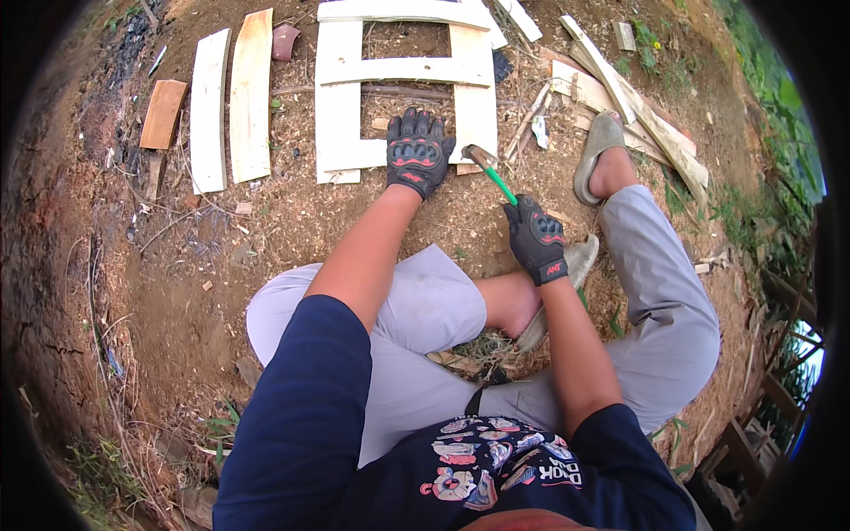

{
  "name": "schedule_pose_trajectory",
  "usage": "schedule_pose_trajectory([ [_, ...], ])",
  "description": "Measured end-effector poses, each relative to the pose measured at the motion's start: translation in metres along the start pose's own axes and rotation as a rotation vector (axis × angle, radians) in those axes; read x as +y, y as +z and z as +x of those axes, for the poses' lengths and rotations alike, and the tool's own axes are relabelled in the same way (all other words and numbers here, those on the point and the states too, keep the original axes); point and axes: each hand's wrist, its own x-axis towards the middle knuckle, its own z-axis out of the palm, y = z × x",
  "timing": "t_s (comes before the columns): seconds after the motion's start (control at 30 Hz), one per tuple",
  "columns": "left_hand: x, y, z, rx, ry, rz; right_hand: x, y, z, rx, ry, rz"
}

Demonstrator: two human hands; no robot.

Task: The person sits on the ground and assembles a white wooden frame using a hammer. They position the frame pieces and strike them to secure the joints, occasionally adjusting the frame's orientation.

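A ladder-like frame of pale wooden boards (341, 115) lies on the ground in front of me, with crosspieces over two long side boards. My left hand (418, 152), in a black and red glove, lies flat on the nearest crosspiece (359, 155), fingers stretched forward. My right hand (536, 237), gloved alike, is closed round the green handle of a hammer (498, 183). The hammer's head rests at or just above the frame's near right corner; whether it touches the wood I cannot tell. No nail can be made out there.
Left of the frame lie two long pale boards (210, 111) and a short brown board (164, 115). Several loose wooden strips (637, 115) are piled at the right, close to my sandalled foot (606, 155). Wood chips and twigs litter the dirt ground (177, 301).
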Motion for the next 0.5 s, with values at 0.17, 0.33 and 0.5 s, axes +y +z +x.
schedule_pose_trajectory([
  [0.17,-0.006,0.008,0.000,0.037,-0.009,-0.029,-0.014,-0.010,-0.007,0.079,-0.034,0.127],
  [0.33,-0.002,0.004,0.001,-0.005,-0.015,-0.025,-0.002,-0.004,-0.001,0.078,0.005,0.064],
  [0.5,-0.005,0.007,-0.001,0.029,-0.005,-0.014,-0.003,-0.002,-0.003,0.070,0.035,0.130],
])
